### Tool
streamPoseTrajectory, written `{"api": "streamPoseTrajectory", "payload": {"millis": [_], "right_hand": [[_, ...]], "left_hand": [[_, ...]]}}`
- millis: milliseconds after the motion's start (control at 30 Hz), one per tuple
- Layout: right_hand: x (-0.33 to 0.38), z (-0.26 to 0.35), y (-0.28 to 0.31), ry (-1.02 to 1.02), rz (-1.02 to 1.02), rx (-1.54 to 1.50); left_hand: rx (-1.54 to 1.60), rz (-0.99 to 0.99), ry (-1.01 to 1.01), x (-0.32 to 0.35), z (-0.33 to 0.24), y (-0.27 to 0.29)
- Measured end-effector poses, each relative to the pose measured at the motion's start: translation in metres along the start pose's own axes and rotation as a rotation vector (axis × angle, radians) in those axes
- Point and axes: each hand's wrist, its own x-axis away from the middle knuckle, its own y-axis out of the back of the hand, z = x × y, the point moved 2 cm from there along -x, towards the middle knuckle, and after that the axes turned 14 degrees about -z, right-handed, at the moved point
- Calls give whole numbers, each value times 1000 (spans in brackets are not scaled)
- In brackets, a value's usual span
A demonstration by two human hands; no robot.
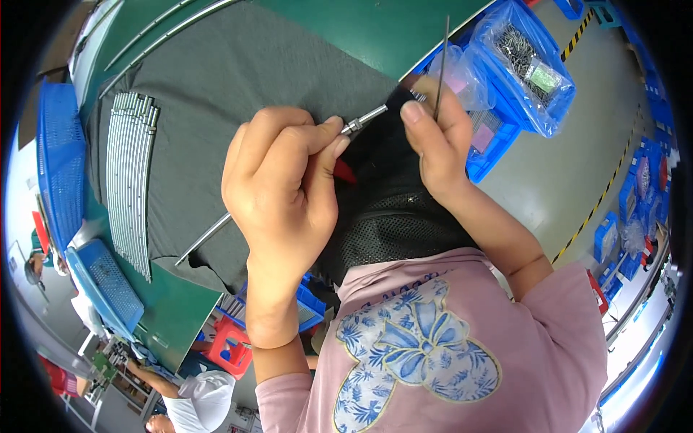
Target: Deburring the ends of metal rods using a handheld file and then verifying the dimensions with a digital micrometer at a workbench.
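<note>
My left hand (281, 177) is closed round a slim metal rod (204, 238), which slants from lower left up to a stepped silver tip (368, 117). Thumb and index finger pinch it just behind that tip. To the right, my right hand (442, 141) is closed on a thin dark rod (442, 61) that stands up from the fingers. A small threaded metal piece (417, 95) shows by its fingertips, partly hidden. The rod's tip points toward the right hand with a gap between them. Left of my left hand, several similar rods (130, 180) lie side by side on the grey cloth (195, 94).
A green table (325, 36) lies under the cloth, with long metal rods at its far left. Blue baskets (61, 159) line the left edge. At right, a blue bin (563, 112) holds many small metal parts in plastic. Another person in white (206, 400) is at lower left.
</note>
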Motion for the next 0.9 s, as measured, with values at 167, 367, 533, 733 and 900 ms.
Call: {"api": "streamPoseTrajectory", "payload": {"millis": [167,367,533,733,900], "right_hand": [[3,11,-1,-157,10,-148],[11,34,-36,77,32,-26],[6,38,-40,604,-77,484],[0,46,10,445,-147,808],[28,46,11,318,108,478]], "left_hand": [[-6,13,-5,0,0,2],[24,-39,-61,2,3,-2],[29,-47,-59,2,2,-3],[20,-50,-63,4,4,-2],[1,-38,-61,2,3,-2]]}}
